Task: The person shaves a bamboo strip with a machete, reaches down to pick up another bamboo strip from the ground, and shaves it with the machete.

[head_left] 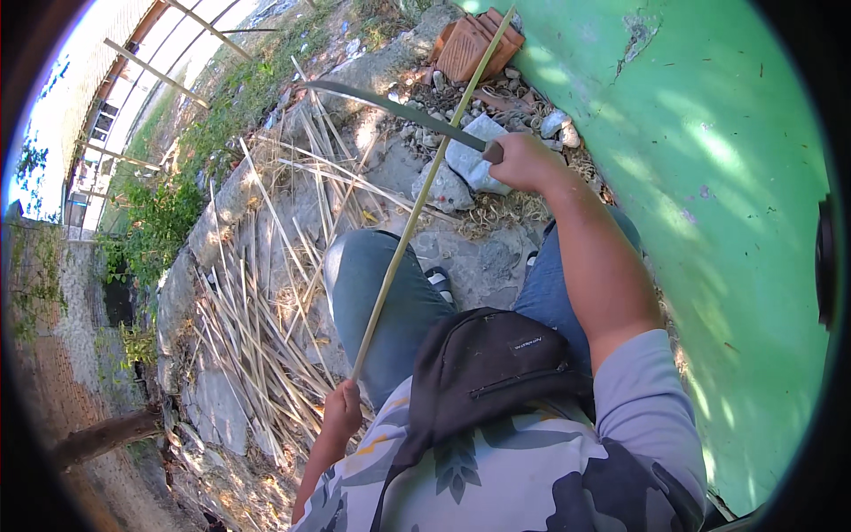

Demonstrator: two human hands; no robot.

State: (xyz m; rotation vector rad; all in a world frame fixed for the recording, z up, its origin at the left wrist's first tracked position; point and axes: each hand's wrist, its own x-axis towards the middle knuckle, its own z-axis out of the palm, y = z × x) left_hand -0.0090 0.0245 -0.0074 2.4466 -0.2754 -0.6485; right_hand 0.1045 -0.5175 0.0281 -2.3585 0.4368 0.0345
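My right hand (525, 162) is closed round the dark handle of a long machete (396, 108), whose blade points to the far left. A long, thin bamboo strip (409, 229) slants up from my left hand (342, 410), which grips its near end beside my left knee. The blade crosses the strip in its upper half; whether the two touch I cannot tell. Past the crossing, the strip runs on towards the green wall's far end. Many pale split strips (266, 328) lie in a loose pile on the ground to my left.
A green wall (709, 204) rises close on my right. Ahead lie white stone blocks (479, 155), rubble and stacked orange clay bricks (470, 49). A black bag (487, 363) hangs at my front above my bent knees. Green bushes (155, 226) and a log (106, 437) are at the left.
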